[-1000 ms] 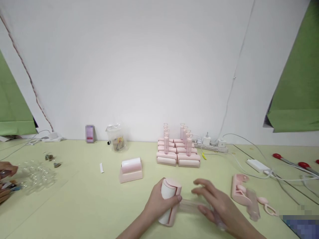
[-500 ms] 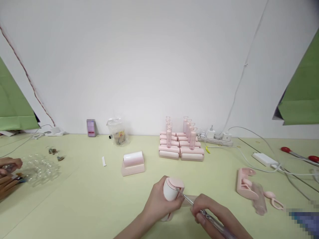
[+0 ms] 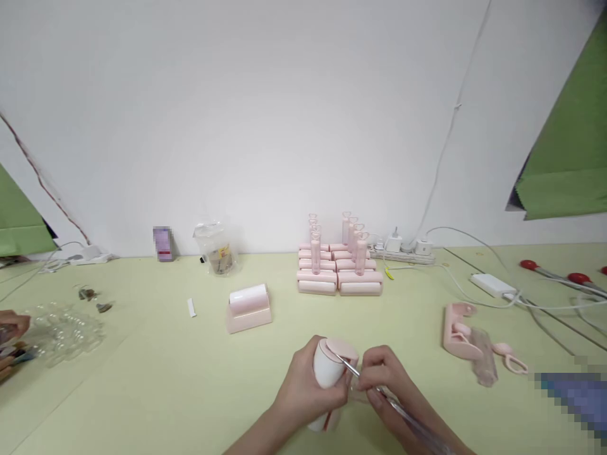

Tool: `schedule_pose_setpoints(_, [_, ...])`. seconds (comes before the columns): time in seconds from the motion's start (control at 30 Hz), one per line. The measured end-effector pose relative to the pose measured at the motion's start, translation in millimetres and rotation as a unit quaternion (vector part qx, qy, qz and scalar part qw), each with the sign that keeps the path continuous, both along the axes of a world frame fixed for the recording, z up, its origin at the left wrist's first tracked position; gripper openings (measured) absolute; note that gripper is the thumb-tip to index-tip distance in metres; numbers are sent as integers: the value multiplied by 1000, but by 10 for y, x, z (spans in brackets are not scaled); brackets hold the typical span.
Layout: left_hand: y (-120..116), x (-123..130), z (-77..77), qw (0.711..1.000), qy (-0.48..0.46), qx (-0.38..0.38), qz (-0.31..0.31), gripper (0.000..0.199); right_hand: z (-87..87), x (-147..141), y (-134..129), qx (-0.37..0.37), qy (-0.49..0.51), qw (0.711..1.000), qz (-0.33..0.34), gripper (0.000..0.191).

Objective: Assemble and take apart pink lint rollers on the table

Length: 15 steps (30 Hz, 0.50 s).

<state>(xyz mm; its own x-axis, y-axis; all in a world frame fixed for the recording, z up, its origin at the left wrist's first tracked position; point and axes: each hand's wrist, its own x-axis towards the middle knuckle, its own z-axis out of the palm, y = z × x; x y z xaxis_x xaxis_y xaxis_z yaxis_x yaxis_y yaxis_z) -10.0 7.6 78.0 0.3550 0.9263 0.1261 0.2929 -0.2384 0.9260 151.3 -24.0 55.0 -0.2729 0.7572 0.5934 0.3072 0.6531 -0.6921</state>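
My left hand (image 3: 306, 379) is wrapped around a pink lint roller (image 3: 327, 366) with a white roll, held tilted with its pink end cap upward. A clear handle on it is partly hidden behind my fingers. Between the fingers of my right hand (image 3: 386, 385) is a slim screwdriver (image 3: 349, 367) with a metal shaft and a clear grip. Its tip touches the edge of the end cap, though the exact contact is too small to make out. Another lint roller head (image 3: 249, 306), pink with a white roll, lies on the table beyond my left hand.
Several finished-looking pink rollers (image 3: 317, 285) stand in rows by the wall. Loose pink parts (image 3: 458, 338) lie right, near white cables and a power strip (image 3: 403, 255). A bagged cup (image 3: 220, 258) stands at the back. Another person's hand (image 3: 12, 325) is at far left beside clear plastic pieces (image 3: 66, 335).
The view has shifted slightly. My right hand has risen a little and sits closer to the lint roller, with the screwdriver tip still at the end cap. My left hand keeps its hold.
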Motion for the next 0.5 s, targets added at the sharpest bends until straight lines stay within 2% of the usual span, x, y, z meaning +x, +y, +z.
schedule_pose_setpoints(0.07, [7, -13, -12, 1000, -1, 4, 0, 17, -7, 13, 15, 51, -13, 998, -39, 20])
schedule_pose_setpoints(0.1, [14, -18, -22, 1000, -2, 7, 3, 17, -7, 28, 28, 47, -19, 998, -44, 26])
schedule_pose_setpoints(0.2, [35, -22, -56, 1000, -5, 10, 16, 20, -11, 90, 77, -49, -63, 997, -8, 42])
schedule_pose_setpoints(0.27, [41, -15, -70, 1000, -11, 8, 12, 20, -37, 126, 114, -55, -100, 993, 14, 42])
schedule_pose_setpoints(0.33, [37, -5, -68, 1000, -17, 7, 3, 19, -83, 139, 147, 5, -132, 991, 14, 42])
schedule_pose_setpoints(0.4, [29, 5, -51, 1000, -18, 9, 3, 17, -136, 128, 168, 70, -158, 985, -13, 43])
schedule_pose_setpoints(0.5, [27, 25, -28, 999, -21, 6, 31, 17, -197, 76, 179, 134, -194, 970, -52, 48])
